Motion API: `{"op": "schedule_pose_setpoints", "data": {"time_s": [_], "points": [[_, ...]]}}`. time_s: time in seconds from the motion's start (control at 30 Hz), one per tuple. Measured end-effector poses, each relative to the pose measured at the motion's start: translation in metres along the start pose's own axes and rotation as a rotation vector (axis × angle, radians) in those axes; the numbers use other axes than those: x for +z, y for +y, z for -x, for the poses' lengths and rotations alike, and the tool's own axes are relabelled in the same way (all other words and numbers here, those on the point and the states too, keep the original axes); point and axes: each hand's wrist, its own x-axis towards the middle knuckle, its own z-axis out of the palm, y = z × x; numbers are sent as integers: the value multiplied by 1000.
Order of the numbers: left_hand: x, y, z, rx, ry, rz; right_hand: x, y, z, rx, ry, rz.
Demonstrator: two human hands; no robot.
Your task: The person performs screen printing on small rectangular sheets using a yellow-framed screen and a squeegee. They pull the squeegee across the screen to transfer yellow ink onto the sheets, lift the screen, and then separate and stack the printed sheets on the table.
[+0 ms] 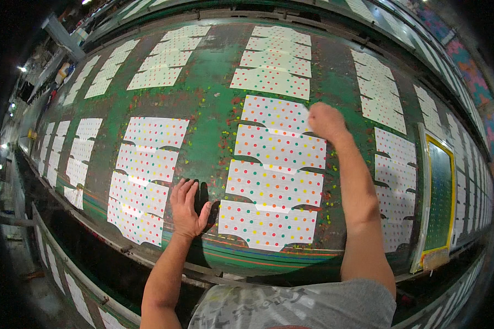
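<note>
A column of white cut fabric pieces with coloured polka dots point(274, 181) lies flat on the long green printing table point(217, 104) before me. My right hand point(326, 119) is closed at the upper right corner of the column's farthest dotted piece point(271, 113), its fingertips partly hidden behind the knuckles. Left of the column, my left hand point(187, 211) hovers low over the table, open with fingers spread and holding nothing. A second column of dotted pieces point(142, 181) lies left of that hand.
To the right, a yellow-edged printing screen frame point(440, 200) rests across the table beside another dotted column point(395, 181). Paler dotted pieces point(274, 57) line the far side. A metal rail point(132, 255) runs along the near edge; a further table point(77, 296) stands at lower left.
</note>
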Motion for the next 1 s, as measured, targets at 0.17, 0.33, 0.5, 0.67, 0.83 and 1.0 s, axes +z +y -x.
{"op": "schedule_pose_setpoints", "data": {"time_s": [0.17, 0.33, 0.5, 0.67, 0.83, 1.0], "points": [[-2, -3, 4, 36, 12, 56, -11, -106, 72, -287, -62, -217], [-7, 0, -7, -23, 264, 186, -59, -213, 167, -539, -146, -408], [-33, 7, -13, 109, 261, 165, -94, -270, 253, -621, -215, -543], [-48, 16, 15, 249, -163, 356, -113, -251, 341, -443, -189, -739], [-70, 29, 66, -12, -287, 923, -105, -202, 432, -99, -51, -821], [-84, 58, 102, -359, -402, 1214, -82, -156, 492, 110, -30, -858]]}}
